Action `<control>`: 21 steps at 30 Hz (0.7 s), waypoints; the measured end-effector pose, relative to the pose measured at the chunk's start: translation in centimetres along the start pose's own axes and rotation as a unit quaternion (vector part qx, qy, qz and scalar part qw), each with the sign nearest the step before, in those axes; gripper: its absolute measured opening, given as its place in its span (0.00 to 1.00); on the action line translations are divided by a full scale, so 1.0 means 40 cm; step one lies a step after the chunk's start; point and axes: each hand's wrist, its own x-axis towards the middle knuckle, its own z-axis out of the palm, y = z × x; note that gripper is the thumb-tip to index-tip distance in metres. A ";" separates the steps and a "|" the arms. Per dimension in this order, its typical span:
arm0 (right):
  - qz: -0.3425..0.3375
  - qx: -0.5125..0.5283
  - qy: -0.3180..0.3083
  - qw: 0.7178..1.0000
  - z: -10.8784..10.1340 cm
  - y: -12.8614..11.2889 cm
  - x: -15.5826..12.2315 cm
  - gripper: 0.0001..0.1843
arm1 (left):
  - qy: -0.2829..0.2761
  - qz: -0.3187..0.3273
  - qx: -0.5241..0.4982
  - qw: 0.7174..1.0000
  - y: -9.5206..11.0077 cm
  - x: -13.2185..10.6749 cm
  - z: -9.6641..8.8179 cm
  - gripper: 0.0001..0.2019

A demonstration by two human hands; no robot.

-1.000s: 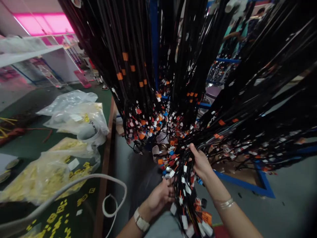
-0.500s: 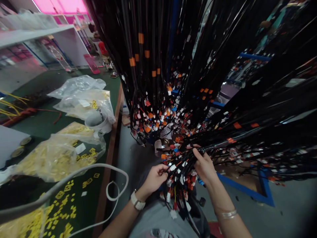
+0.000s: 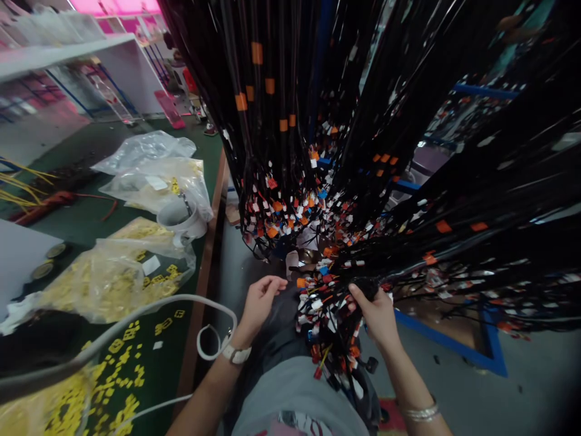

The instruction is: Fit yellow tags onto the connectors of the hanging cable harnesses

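Note:
In the head view my right hand is wrapped round a thick bundle of black wire harnesses, thumb on top. The bundle's ends fan out toward my body in white, red, orange and blue connectors. My left hand is held apart, to the left of those connectors, over the gap beside the bench. Its fingertips are pressed together; whatever is between them, if anything, is too small to make out. More harnesses with orange tags hang in front of me.
On the left, a green bench carries loose yellow pieces, clear bags of yellow parts and a white cup. A grey hose loops over its edge. A blue frame stands low on the right.
My left hand has drawn back from the connectors, left and slightly up. My right hand still grips the bundle, its fingers wrapped further round it.

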 end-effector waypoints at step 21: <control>0.069 0.219 0.036 0.973 0.147 -0.079 -0.015 0.18 | -0.149 0.035 0.137 0.979 -0.001 -0.074 0.114 0.18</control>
